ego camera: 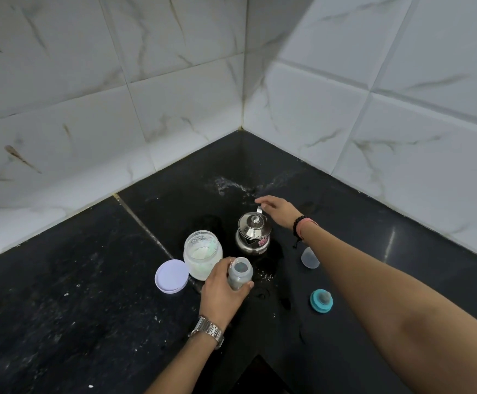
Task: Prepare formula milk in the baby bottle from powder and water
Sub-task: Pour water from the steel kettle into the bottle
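Gripping the open baby bottle (240, 273) upright on the black counter (75, 294), left hand (222, 291) wraps its lower body, thumb on the right side. Teal nipple ring (321, 300) sits off to the right; powder jar (202, 253) w/ its lid (171, 276) just left. Farther back, right hand (277, 209), fingers straight, reaches over the steel kettle (253, 233) handle; contact unclear.

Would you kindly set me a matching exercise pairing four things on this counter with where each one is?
Things:
1. baby bottle
2. powder jar
3. steel kettle
4. teal nipple ring

Places:
A. beside the lilac lid
B. alone, nearest the right forearm
C. held in the left hand
D. under the right hand

Pairs: 1-C, 2-A, 3-D, 4-B
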